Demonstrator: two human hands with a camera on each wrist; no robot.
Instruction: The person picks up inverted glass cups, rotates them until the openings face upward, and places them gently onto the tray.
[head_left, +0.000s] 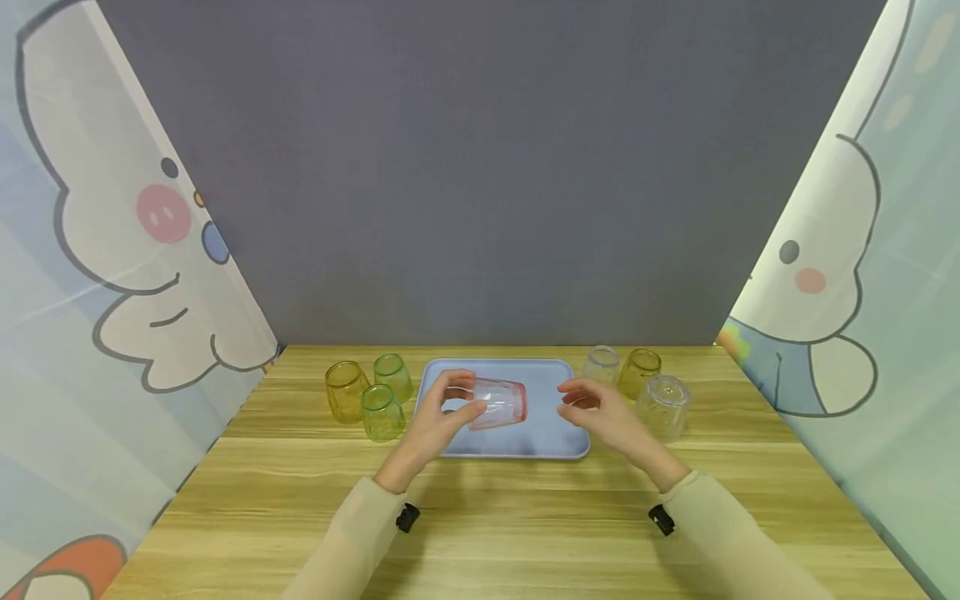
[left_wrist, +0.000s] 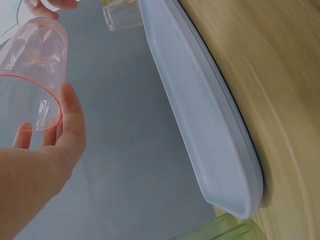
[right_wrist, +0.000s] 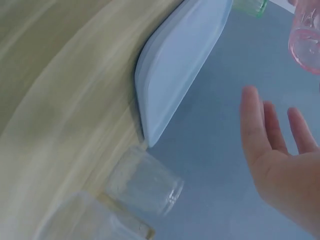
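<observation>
A clear pink cup (head_left: pixel 498 403) lies sideways in the air above the light blue tray (head_left: pixel 555 448). My left hand (head_left: pixel 444 414) grips it near its rim, thumb in front and fingers behind. In the left wrist view, the pink-edged mouth of the cup (left_wrist: pixel 31 102) faces my wrist and its base points away. Beyond the base, to the right, my right hand (head_left: pixel 603 412) hovers over the tray's right side, its fingers loosely bent and holding nothing. The right wrist view shows those fingers (right_wrist: pixel 254 120) spread apart from the cup.
Left of the tray stand an amber cup (head_left: pixel 346 393) and two green cups (head_left: pixel 393 377). At its right are two clear cups (head_left: pixel 664 407) and a yellow cup (head_left: pixel 640 372). A grey panel (head_left: pixel 495 183) rises behind the wooden table (head_left: pixel 517 533); printed curtains (head_left: pixel 847 275) flank it.
</observation>
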